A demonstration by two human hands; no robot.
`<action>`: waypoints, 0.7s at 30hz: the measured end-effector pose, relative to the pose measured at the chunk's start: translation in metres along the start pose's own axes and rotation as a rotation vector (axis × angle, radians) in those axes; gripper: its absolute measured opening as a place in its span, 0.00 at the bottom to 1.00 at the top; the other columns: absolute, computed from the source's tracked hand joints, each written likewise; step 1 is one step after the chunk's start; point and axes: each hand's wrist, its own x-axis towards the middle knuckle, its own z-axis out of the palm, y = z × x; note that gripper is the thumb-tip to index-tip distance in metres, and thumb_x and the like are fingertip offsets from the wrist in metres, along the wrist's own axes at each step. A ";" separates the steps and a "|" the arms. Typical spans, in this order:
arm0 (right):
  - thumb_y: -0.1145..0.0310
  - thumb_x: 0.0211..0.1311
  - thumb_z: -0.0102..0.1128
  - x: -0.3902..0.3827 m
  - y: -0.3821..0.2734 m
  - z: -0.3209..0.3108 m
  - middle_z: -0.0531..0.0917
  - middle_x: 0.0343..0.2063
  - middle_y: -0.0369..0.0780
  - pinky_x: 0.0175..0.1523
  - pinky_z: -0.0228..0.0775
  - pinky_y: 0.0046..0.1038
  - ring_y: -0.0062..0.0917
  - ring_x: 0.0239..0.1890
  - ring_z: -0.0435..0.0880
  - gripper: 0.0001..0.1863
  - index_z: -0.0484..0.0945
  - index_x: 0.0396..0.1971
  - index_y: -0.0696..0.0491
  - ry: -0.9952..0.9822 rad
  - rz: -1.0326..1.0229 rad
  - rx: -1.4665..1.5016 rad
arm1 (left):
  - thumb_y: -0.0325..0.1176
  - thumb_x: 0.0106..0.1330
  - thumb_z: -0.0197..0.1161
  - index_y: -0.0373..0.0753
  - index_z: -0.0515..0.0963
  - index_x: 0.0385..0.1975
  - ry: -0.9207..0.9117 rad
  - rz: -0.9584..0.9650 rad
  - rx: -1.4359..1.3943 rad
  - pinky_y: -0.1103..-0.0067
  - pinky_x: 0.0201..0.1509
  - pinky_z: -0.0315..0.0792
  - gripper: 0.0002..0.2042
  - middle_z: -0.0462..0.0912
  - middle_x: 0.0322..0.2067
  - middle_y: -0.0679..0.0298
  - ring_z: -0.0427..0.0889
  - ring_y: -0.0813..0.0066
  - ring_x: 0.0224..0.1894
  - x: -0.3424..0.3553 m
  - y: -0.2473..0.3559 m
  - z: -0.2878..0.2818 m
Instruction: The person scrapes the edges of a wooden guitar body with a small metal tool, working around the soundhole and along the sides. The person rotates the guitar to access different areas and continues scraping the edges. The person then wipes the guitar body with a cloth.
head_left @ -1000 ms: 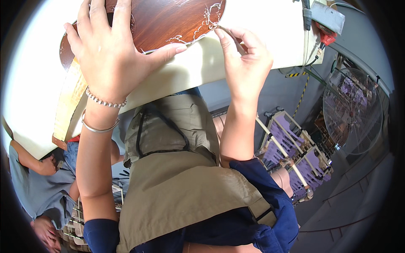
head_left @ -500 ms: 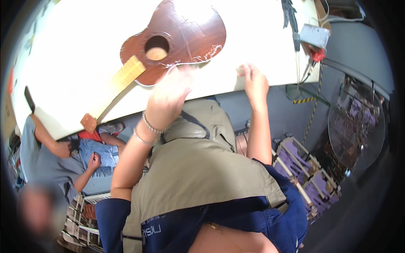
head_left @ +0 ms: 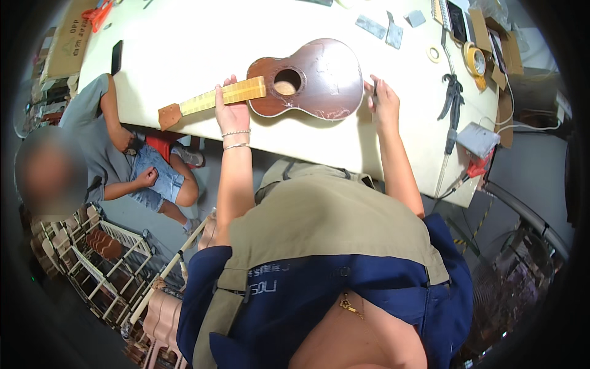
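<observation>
A brown ukulele (head_left: 326, 74) lies on the white table with its soundhole facing up and shreds and scratch-like marks on its top. Yellowish tape covers its neck (head_left: 198, 102). My left hand (head_left: 231, 108) is closed around that neck near the body, fingertips showing beyond it. Beside the body's rounded right end, my right hand (head_left: 383, 101) has curled fingers round a small dark object that I cannot make out.
A seated co-worker (head_left: 101, 157) is at left, near a phone (head_left: 117, 56) and cardboard (head_left: 70, 43). Tape rolls (head_left: 474, 58), metal plates (head_left: 394, 34), black tools (head_left: 450, 98) and a cabled box (head_left: 476, 138) occupy the right side. Racks (head_left: 117, 264) stand lower left.
The view has widened and shifted. My left hand has gone from spread over the body to gripping the neck; my right hand has left the lower edge for the right end.
</observation>
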 end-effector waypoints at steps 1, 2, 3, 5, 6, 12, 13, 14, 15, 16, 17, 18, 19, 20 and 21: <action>0.55 0.75 0.45 -0.009 -0.004 -0.002 0.84 0.41 0.44 0.23 0.56 0.14 0.13 0.20 0.66 0.26 0.69 0.59 0.62 0.005 0.047 -0.020 | 0.38 0.74 0.52 0.31 0.66 0.49 0.008 0.022 0.032 0.63 0.61 0.70 0.15 0.75 0.46 0.55 0.75 0.59 0.57 0.003 -0.001 0.009; 0.55 0.75 0.45 -0.014 -0.009 -0.008 0.84 0.40 0.43 0.23 0.57 0.14 0.13 0.20 0.66 0.25 0.70 0.58 0.61 0.027 0.087 0.005 | 0.37 0.74 0.52 0.32 0.66 0.48 -0.018 0.055 0.123 0.62 0.59 0.71 0.13 0.75 0.46 0.54 0.76 0.57 0.57 -0.002 0.002 0.032; 0.55 0.75 0.45 -0.019 -0.013 -0.018 0.84 0.38 0.42 0.23 0.57 0.14 0.13 0.20 0.66 0.25 0.71 0.57 0.61 0.053 0.127 0.025 | 0.36 0.74 0.52 0.32 0.65 0.49 -0.141 0.095 0.201 0.62 0.59 0.72 0.14 0.75 0.46 0.54 0.77 0.57 0.56 -0.009 0.005 0.058; 0.55 0.75 0.45 -0.029 -0.014 -0.031 0.84 0.36 0.41 0.21 0.59 0.14 0.13 0.19 0.67 0.24 0.72 0.56 0.61 0.057 0.230 0.078 | 0.35 0.74 0.51 0.31 0.62 0.50 -0.392 0.169 0.365 0.62 0.57 0.74 0.15 0.75 0.45 0.53 0.78 0.57 0.54 -0.026 0.018 0.113; 0.55 0.75 0.45 -0.032 -0.009 -0.037 0.84 0.35 0.41 0.21 0.60 0.15 0.13 0.18 0.68 0.24 0.72 0.55 0.61 0.031 0.285 0.108 | 0.36 0.74 0.51 0.31 0.59 0.52 -0.597 0.147 0.377 0.63 0.56 0.76 0.17 0.75 0.45 0.52 0.80 0.56 0.52 -0.032 0.026 0.138; 0.58 0.75 0.44 -0.041 -0.005 -0.048 0.83 0.29 0.37 0.21 0.61 0.15 0.12 0.16 0.67 0.19 0.74 0.48 0.60 -0.117 0.311 -0.035 | 0.37 0.73 0.55 0.32 0.55 0.56 -1.016 0.158 0.836 0.71 0.47 0.82 0.22 0.75 0.46 0.54 0.84 0.58 0.44 -0.024 0.023 0.208; 0.60 0.75 0.45 -0.039 -0.011 -0.048 0.82 0.28 0.36 0.22 0.61 0.15 0.12 0.17 0.68 0.18 0.75 0.48 0.59 -0.103 0.207 -0.083 | 0.37 0.72 0.56 0.31 0.58 0.55 -1.041 0.169 0.896 0.73 0.45 0.82 0.21 0.76 0.44 0.55 0.85 0.61 0.43 -0.028 0.017 0.212; 0.61 0.74 0.46 -0.040 -0.023 -0.046 0.81 0.26 0.35 0.23 0.62 0.15 0.11 0.18 0.68 0.17 0.75 0.48 0.59 -0.088 0.112 -0.134 | 0.36 0.71 0.58 0.31 0.63 0.54 -1.061 0.186 0.963 0.75 0.44 0.82 0.20 0.76 0.43 0.57 0.85 0.66 0.41 -0.037 0.012 0.214; 0.63 0.74 0.47 -0.042 -0.037 -0.041 0.79 0.25 0.34 0.24 0.62 0.15 0.11 0.19 0.69 0.16 0.75 0.48 0.59 -0.076 0.022 -0.184 | 0.34 0.71 0.58 0.32 0.62 0.59 -1.028 0.211 1.031 0.76 0.44 0.81 0.22 0.77 0.42 0.57 0.85 0.69 0.39 -0.048 0.009 0.218; 0.65 0.72 0.49 -0.045 -0.055 -0.034 0.76 0.23 0.31 0.26 0.63 0.15 0.11 0.22 0.70 0.14 0.76 0.49 0.58 -0.127 -0.025 -0.195 | 0.35 0.72 0.57 0.33 0.61 0.61 -1.027 0.209 1.053 0.76 0.45 0.81 0.22 0.77 0.42 0.58 0.85 0.69 0.40 -0.054 0.005 0.218; 0.66 0.71 0.52 -0.042 -0.067 -0.033 0.76 0.24 0.32 0.27 0.64 0.15 0.12 0.23 0.72 0.14 0.77 0.49 0.59 -0.233 -0.087 -0.212 | 0.36 0.73 0.55 0.33 0.60 0.62 -1.026 0.207 1.076 0.75 0.46 0.81 0.23 0.77 0.42 0.58 0.84 0.70 0.41 -0.056 0.003 0.216; 0.69 0.69 0.55 -0.048 -0.084 -0.022 0.77 0.24 0.32 0.28 0.66 0.15 0.13 0.24 0.74 0.12 0.77 0.47 0.59 -0.242 -0.157 -0.179 | 0.37 0.73 0.54 0.33 0.60 0.62 -1.051 0.172 1.015 0.75 0.47 0.81 0.23 0.77 0.42 0.58 0.84 0.70 0.41 -0.052 0.000 0.213; 0.71 0.67 0.57 -0.054 -0.099 -0.007 0.78 0.24 0.33 0.29 0.68 0.16 0.13 0.25 0.76 0.10 0.78 0.44 0.60 -0.252 -0.225 -0.144 | 0.38 0.74 0.52 0.33 0.60 0.62 -1.073 0.137 0.957 0.74 0.47 0.81 0.22 0.78 0.42 0.59 0.84 0.71 0.42 -0.045 -0.002 0.209; 0.73 0.65 0.59 -0.058 -0.110 0.003 0.79 0.25 0.33 0.30 0.69 0.16 0.14 0.25 0.78 0.09 0.78 0.43 0.60 -0.284 -0.251 -0.118 | 0.40 0.75 0.51 0.33 0.61 0.62 -1.097 0.097 0.890 0.74 0.48 0.81 0.22 0.78 0.42 0.59 0.84 0.71 0.43 -0.039 -0.004 0.204; 0.74 0.64 0.60 -0.061 -0.117 0.012 0.79 0.26 0.34 0.30 0.71 0.17 0.15 0.26 0.79 0.08 0.78 0.41 0.60 -0.320 -0.277 -0.091 | 0.43 0.76 0.47 0.34 0.61 0.62 -1.139 0.074 0.857 0.73 0.50 0.81 0.22 0.78 0.42 0.59 0.83 0.72 0.44 -0.034 -0.004 0.200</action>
